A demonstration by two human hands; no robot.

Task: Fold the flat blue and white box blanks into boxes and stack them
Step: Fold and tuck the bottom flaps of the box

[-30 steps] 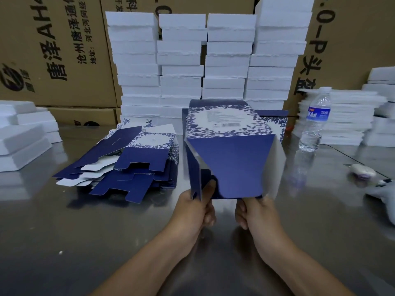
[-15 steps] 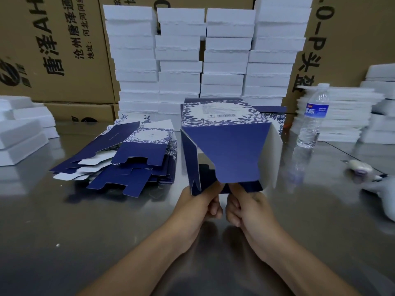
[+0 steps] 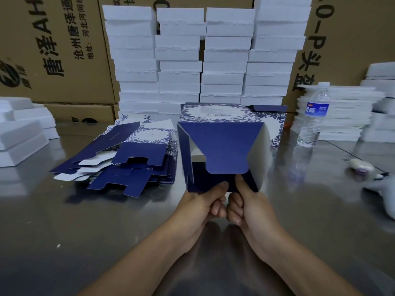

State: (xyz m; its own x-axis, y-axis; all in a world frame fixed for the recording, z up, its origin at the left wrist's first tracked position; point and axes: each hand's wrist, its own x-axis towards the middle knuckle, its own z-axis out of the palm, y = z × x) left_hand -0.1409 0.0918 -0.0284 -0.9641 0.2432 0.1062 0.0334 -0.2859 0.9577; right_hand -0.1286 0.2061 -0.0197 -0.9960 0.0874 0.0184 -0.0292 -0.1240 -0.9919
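left hand (image 3: 204,202) and right hand (image 3: 245,207) side by side, each pinching the near bottom flap of the box (image 3: 222,144), thumbs on top | box: centre of bench (image 3: 85,231), just beyond both hands, long axis pointing away, tongued flap hanging above thumbs | flat blanks (image 3: 132,165): left of box

The table (image 3: 64,242) is smooth metal, glossy enough to mirror the stacks; the box (image 3: 222,146) is thin matt card, deep blue outside and plain white inside; the blanks (image 3: 128,163) are the same card; the white blocks (image 3: 224,54) look like foam, rough-edged; the cartons (image 3: 53,50) are matt brown cardboard; the bottle (image 3: 313,116) is clear plastic with a glossy label.
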